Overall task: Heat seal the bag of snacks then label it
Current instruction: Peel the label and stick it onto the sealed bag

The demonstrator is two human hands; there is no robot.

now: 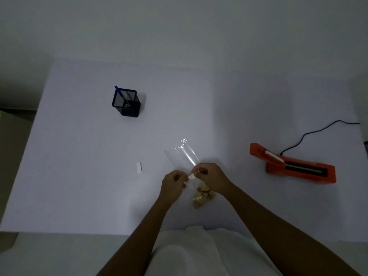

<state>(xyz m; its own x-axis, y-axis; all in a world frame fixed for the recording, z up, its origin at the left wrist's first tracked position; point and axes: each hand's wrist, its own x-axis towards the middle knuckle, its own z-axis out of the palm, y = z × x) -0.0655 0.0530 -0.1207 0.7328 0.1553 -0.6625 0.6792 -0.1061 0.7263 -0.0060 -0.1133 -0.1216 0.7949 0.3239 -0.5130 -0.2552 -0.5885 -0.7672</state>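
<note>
A clear plastic bag (184, 156) lies on the white table (89, 186), with pale brown snacks (203, 197) at its near end. Above the bag's middle, my left hand (172, 185) and my right hand (211, 177) pinch a small white label (192, 176) between their fingertips. My right hand partly covers the snacks. An orange heat sealer (292, 166) sits at the right with its lid raised.
A black mesh pen holder (126, 103) with a blue pen (119, 92) stands at the back left. A small white paper strip (139, 167) lies left of the bag. The sealer's black cord (310, 134) runs off to the right edge.
</note>
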